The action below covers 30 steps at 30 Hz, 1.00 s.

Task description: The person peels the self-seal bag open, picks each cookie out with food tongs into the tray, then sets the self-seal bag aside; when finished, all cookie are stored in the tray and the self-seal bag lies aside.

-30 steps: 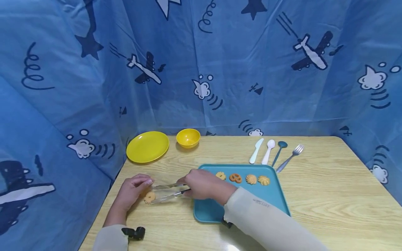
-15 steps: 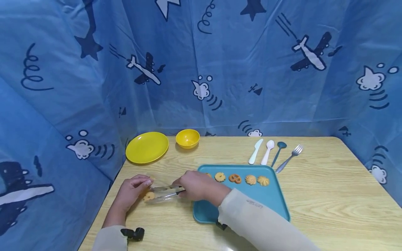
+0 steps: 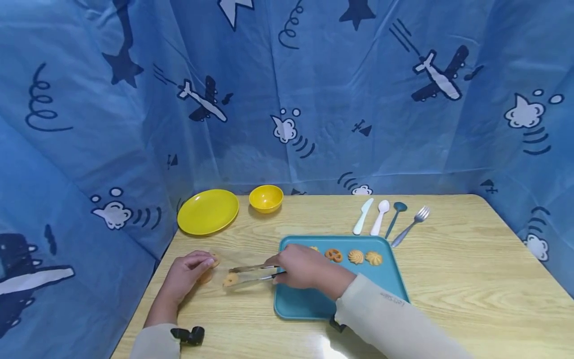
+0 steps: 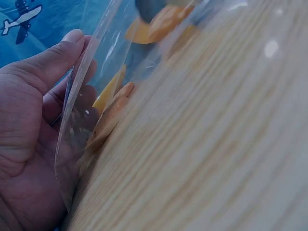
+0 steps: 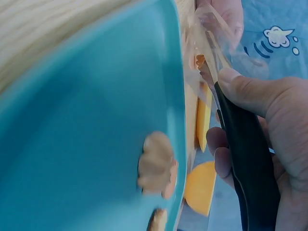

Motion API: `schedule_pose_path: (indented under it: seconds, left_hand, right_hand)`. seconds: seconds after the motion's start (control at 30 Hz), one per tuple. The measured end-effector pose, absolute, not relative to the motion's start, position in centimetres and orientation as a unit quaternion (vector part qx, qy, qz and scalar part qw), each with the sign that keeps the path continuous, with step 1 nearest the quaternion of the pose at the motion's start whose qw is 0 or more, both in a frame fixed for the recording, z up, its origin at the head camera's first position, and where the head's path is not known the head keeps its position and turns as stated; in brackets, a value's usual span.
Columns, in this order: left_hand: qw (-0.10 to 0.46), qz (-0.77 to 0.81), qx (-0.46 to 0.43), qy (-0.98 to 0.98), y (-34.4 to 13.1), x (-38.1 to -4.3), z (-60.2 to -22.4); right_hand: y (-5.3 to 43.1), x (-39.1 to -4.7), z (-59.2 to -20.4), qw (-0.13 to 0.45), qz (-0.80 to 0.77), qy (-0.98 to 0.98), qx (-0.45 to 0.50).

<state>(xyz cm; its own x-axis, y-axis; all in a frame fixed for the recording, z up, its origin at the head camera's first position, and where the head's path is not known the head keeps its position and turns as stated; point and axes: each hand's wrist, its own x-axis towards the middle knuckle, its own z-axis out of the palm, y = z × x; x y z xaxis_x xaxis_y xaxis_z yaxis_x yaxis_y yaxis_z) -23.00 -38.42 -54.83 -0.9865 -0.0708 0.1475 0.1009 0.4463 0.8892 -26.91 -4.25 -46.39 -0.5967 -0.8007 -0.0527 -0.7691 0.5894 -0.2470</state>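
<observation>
My left hand (image 3: 188, 274) pinches the edge of a clear plastic bag (image 4: 79, 96) on the left of the table. Brown cookies (image 4: 113, 113) lie within the bag. My right hand (image 3: 302, 267) grips black-handled tongs (image 5: 245, 149) above the left edge of the teal tray (image 3: 291, 309). Between the tong tips is a round pale cookie (image 3: 230, 279), right of my left hand. Clear film surrounds the tong tips in the right wrist view. On the tray sit a pretzel-shaped cookie (image 3: 334, 255), a swirled cookie (image 3: 356, 257) and a flower-shaped cookie (image 3: 374, 258); my right hand partly hides the row.
A yellow plate (image 3: 208, 212) and a yellow bowl (image 3: 266, 199) stand at the back left. Behind the tray lie a pale knife (image 3: 363, 217), a white spoon (image 3: 380, 218), a dark teal spoon (image 3: 396, 219) and a grey fork (image 3: 410, 226). A blue curtain (image 3: 251, 149) encloses the table.
My right hand first shifts slightly left, then right with the tongs, and the pale cookie between their tips comes away from my left hand. The left hand keeps its place on the bag.
</observation>
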Motion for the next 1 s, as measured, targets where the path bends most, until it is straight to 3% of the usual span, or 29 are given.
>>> schedule_pose_path:
  seconds: [1.0]
  left_hand:
    - [0.063, -0.514, 0.017, -0.856, -38.2, -23.0, -54.9]
  right_hand:
    - [16.0, -24.7, -43.7, 0.057, -0.161, 0.912, -0.372]
